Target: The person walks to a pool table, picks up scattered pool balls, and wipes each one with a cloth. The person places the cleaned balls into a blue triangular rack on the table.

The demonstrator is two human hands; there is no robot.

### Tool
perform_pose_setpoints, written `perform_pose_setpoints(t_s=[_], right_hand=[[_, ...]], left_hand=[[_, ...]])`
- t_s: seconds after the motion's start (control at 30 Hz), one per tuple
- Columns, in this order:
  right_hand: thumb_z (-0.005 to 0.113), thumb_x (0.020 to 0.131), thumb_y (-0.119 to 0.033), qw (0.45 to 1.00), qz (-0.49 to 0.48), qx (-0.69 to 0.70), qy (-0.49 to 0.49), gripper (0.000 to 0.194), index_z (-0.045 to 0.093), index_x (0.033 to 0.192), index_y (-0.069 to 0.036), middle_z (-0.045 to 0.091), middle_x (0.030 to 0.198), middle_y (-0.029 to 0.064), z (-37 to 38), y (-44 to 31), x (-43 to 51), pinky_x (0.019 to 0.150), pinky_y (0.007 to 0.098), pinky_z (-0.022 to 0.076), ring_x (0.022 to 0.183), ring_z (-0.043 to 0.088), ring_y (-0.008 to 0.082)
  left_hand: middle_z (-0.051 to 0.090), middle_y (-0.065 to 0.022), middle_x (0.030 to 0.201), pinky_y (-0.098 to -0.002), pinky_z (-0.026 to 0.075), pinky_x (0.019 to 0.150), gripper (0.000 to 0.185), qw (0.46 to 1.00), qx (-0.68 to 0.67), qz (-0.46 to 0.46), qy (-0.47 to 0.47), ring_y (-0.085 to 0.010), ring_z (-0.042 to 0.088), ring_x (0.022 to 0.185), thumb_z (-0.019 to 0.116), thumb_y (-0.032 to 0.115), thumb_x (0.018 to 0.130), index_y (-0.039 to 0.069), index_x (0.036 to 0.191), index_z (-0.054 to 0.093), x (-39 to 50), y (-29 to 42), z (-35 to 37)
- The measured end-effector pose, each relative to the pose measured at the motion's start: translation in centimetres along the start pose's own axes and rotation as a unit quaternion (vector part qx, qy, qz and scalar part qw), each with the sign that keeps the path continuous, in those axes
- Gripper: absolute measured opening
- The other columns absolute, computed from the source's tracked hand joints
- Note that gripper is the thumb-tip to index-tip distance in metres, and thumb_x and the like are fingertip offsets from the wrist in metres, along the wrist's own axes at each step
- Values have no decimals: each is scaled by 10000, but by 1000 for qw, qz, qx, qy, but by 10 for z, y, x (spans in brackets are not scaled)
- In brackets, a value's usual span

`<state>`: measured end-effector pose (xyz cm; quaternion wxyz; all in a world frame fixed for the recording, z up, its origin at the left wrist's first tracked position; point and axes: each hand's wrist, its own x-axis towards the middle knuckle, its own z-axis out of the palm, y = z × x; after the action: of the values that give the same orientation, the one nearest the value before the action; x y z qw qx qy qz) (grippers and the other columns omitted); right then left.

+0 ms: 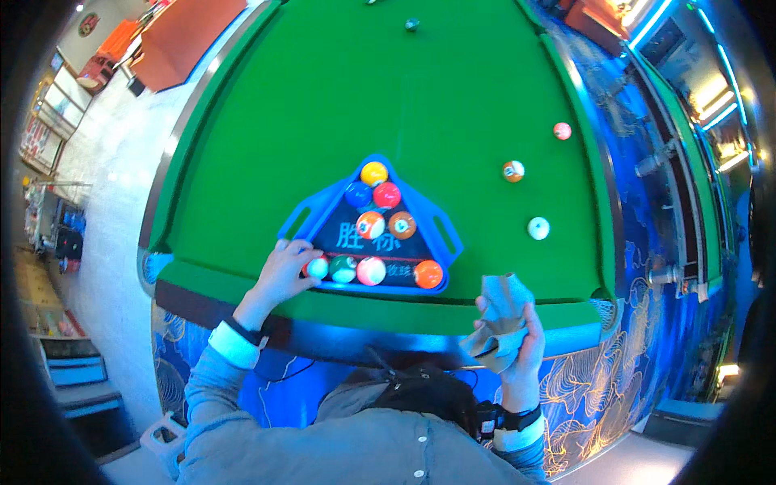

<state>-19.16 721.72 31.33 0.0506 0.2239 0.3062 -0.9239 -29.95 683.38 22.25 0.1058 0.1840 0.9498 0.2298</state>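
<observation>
A blue triangular ball tray (448,236) with cut-out handles lies on the green cloth of the pool table (291,121), one point away from me. In its front left corner, my left hand (282,273) has thumb and fingers around a pool ball (316,267). Beside that ball sit a green ball (343,269) and a pink-and-white ball (371,271). An orange ball (428,274) fills the right corner. Towards the far point are a yellow ball (374,174), a blue ball (358,194), a red ball (387,195), an orange-striped ball (370,225) and a brown ball (402,225). My right hand (530,339) holds a crumpled grey cloth (504,303) over the near rail.
Right of the tray lie the white cue ball (538,228), a brown-striped ball (514,171) and a pinkish ball (562,131). A dark ball (412,25) rests far off. Netted corner pockets (606,312) end the near rail (388,318). A second table (697,151) stands at right.
</observation>
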Motion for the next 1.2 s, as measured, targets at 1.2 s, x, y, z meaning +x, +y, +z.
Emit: perform_pose_setpoints(t_s=[1.2], right_hand=[[426,936,-424,980,-121,114,109,536,387,1336,-70,520,1247,185,-344,-239,-257,805,522,491,1082,554,356]], left_hand=[[453,-102,1228,-254,494,710,485,909,-245,312,-124,-121,572,818,659,189,864,129,1310,478,49,571,212]])
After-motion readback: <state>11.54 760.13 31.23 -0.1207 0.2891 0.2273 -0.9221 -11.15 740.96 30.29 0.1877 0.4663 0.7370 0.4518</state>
